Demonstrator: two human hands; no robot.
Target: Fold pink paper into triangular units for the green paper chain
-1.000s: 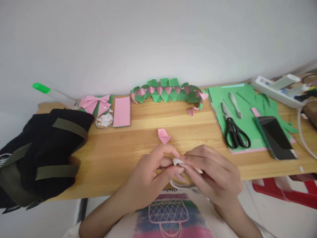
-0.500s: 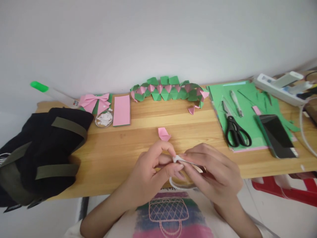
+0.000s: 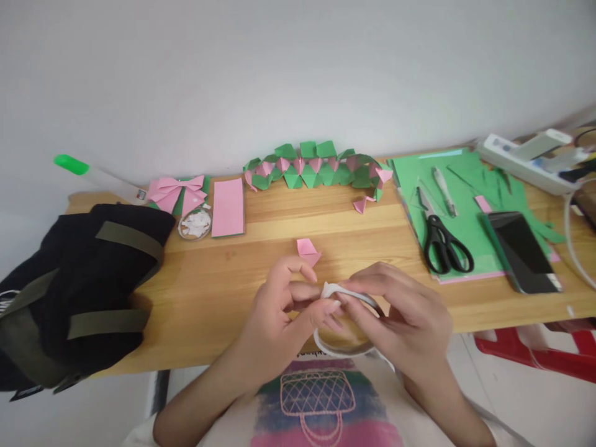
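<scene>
Two hands on one white roll [image 3: 331,289], probably tape, held up over the front edge of the wooden table [image 3: 200,304], in front of the wearer's shirt [image 3: 321,397]. Left hand [image 3: 282,313] pinches the roll's left side between thumb and fingers, index bent up clear. Right hand [image 3: 405,310] grasps the upper right, thumb and index on the band, other fingers curled in.

Doing it well, my judgement: right wants a firm hold so the ring can't spin; left should pick at the edge with a nail, lightly, and lift slow and low so nothing tears or sticks to skin. Mind the pink folded piece [image 3: 307,248] just beyond the left hand.

Roll: thin ring, white, tilted, open middle with tabletop showing through. Small pointed bit sticks up top left; loose end or crease, can't tell, fingertips hide it.
</scene>
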